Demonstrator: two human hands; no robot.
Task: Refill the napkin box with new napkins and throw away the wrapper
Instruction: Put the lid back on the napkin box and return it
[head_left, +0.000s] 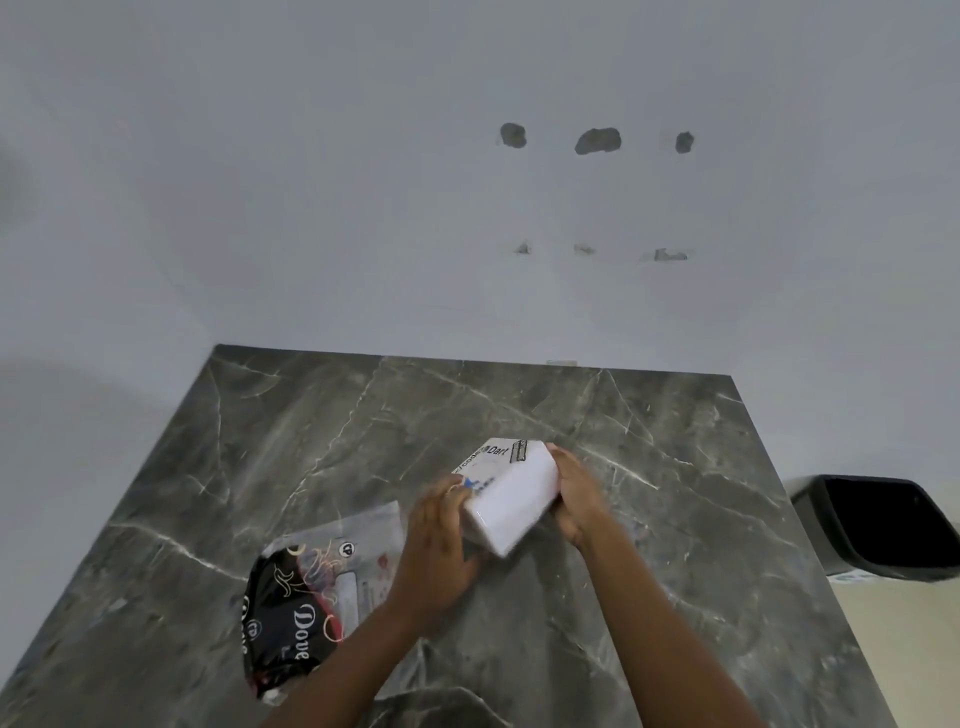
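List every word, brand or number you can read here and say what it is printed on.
"Dove": on the black part of the wrapper lying on the table.
"Dart": on the top face of the white napkin box held between both hands.
"code": partly cut off, beside "Dart" on the same box.
Small circled marks and fine print on the wrapper's clear part: too small to read.
Blue print by the left hand: blurred.

Dark grey marble-patterned counter (519, 415) with pale veins, its far edge set against a plain light wall (311, 182). The wall bears three dark patches (597, 141) in a row, with three smaller scuffs (584, 250) beneath them.
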